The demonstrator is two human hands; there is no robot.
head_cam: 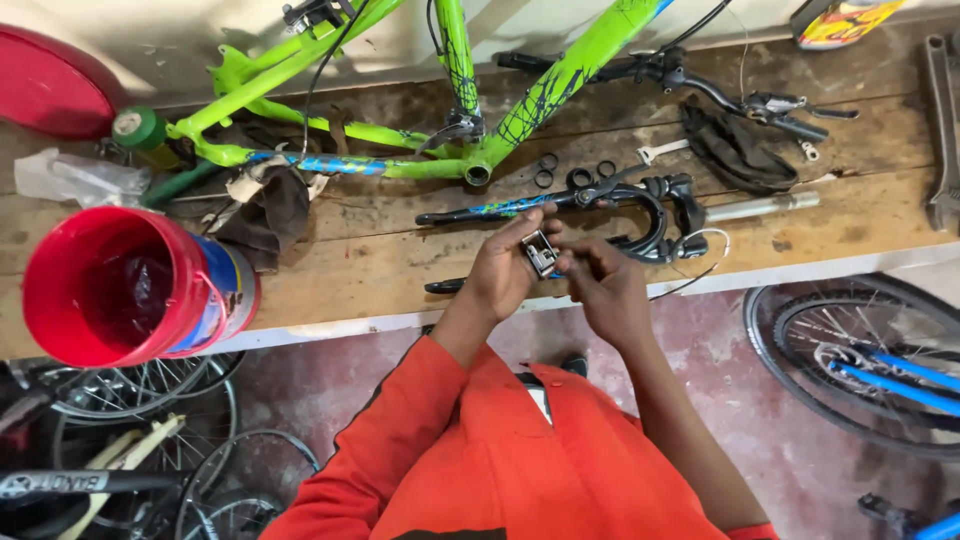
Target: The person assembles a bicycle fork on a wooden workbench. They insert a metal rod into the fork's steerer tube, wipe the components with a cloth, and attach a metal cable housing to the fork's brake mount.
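Rough wooden workbench (350, 270) in a bike shop, pinkish concrete floor underneath, wheels stacked on both sides. Person in an orange top is standing at the near edge, both hands up over the bench. Left hand (505, 268) is closed around a small metal part (540, 252), looks like a brake or clamp piece but it's too small to be sure. Right hand (600, 285) is right against it, fingers curled in and pinching the same part from the right side. Just beyond the hands lies a black suspension fork (600, 205) with blue markings, and a few black rings (575, 175) sit loose behind it. Bright green bike frame (450, 110) stretches across the far side. Black handlebar (700, 85) far right, red bucket (130, 285) on its side at the left edge.
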